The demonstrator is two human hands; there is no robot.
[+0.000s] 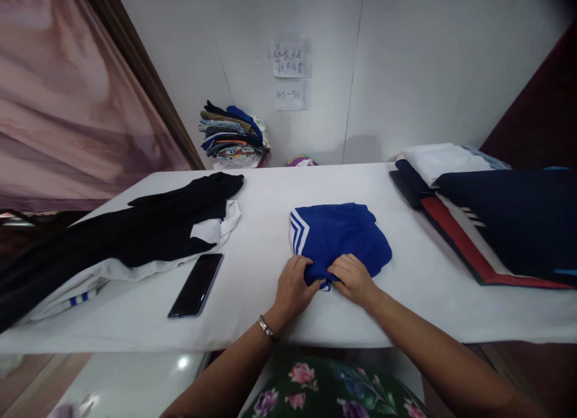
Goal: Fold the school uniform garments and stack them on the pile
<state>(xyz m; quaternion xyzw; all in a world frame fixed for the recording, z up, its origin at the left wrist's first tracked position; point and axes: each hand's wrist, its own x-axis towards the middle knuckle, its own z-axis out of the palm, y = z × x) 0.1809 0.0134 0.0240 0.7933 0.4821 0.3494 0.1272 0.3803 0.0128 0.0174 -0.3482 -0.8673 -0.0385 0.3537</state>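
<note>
A blue garment (345, 231) with white chevron stripes at its left corner lies bunched on the white-covered table in front of me. My left hand (295, 285) grips its near edge on the left, thumb and fingers pinched together on the cloth. Close beside it, my right hand (351, 278) has its fingers curled over the same near edge. Between the two hands the fabric is gathered, and a small white-marked bit pokes out below. The fingertips are partly hidden in the cloth.
A black phone (196, 285) lies left of my hands. Black and white clothes (148, 231) spread over the table's left side. Flat-folded garments (509, 219) are stacked at the right. Behind the table stands a clothes pile (234, 135), near paper signs (292, 60) on the wall.
</note>
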